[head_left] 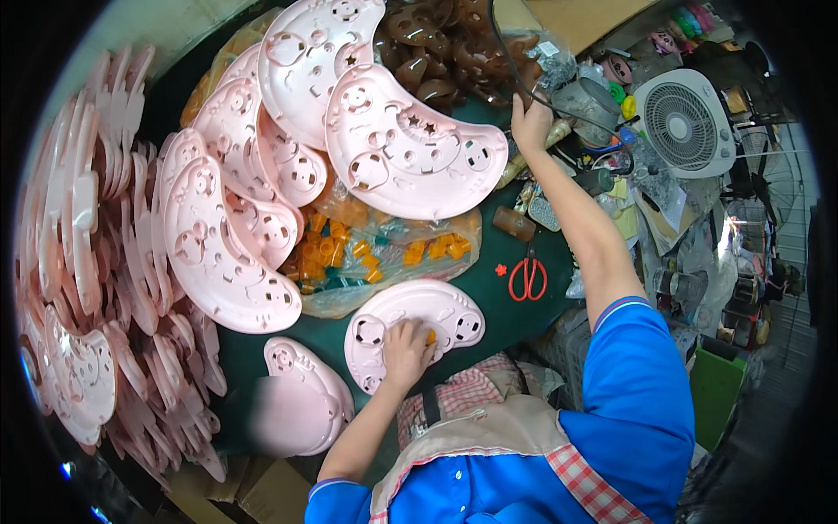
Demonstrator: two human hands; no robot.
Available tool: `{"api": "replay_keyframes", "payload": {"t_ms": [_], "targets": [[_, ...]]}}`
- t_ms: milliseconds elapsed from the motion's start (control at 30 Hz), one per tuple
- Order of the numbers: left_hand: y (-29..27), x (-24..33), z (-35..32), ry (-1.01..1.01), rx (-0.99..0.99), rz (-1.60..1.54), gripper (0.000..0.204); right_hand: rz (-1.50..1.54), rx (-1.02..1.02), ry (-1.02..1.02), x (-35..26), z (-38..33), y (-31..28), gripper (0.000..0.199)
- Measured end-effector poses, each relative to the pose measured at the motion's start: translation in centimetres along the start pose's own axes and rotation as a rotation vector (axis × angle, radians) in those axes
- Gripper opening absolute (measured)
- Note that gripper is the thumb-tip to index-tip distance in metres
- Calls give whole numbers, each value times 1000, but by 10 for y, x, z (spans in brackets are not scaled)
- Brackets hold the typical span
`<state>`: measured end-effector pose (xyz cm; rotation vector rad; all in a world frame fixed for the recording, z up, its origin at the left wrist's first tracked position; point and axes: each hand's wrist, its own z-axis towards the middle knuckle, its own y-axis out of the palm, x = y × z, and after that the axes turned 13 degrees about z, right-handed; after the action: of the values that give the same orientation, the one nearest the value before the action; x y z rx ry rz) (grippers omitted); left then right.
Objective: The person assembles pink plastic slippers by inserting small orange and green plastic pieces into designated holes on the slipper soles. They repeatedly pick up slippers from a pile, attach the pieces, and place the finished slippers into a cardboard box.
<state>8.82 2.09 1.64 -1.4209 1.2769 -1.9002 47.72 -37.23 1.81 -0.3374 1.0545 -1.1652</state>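
green tabletop (502, 320) holds scissors (530, 272), orange pieces (329, 252), pink shells (410, 303).

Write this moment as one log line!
left hand: on pink crescent panel, by orange piece; right hand: near brown plastic parts

Holed pink crescent shell (419, 302) lying flat, orange piece (431, 337) atop.

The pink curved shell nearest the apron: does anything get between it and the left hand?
Nothing visible blocks it: the left hand is on the pink shell; only a small orange piece shows at its fingertips.
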Motion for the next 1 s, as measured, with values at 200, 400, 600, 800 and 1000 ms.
{"api": "replay_keyframes", "payload": {"t_ms": [200,400,600,800,1000], "targets": [[-22,24,-28,-59,485,-139,91,834,-1270,339,-204,-151,-153,35],[5,26,-112,-230,338,-262,74,741,-1378,58,-213,-342,-199,69],[17,-7,-75,-413,439,11,65,540,-863,-389,-178,-378,-163,65],[43,-20,-81,-451,461,57,64,509,-752,-238,-187,-399,-119,33],[38,-15,-42,-497,417,161,32,533,-624,-322,-221,-407,-83,13]]}}
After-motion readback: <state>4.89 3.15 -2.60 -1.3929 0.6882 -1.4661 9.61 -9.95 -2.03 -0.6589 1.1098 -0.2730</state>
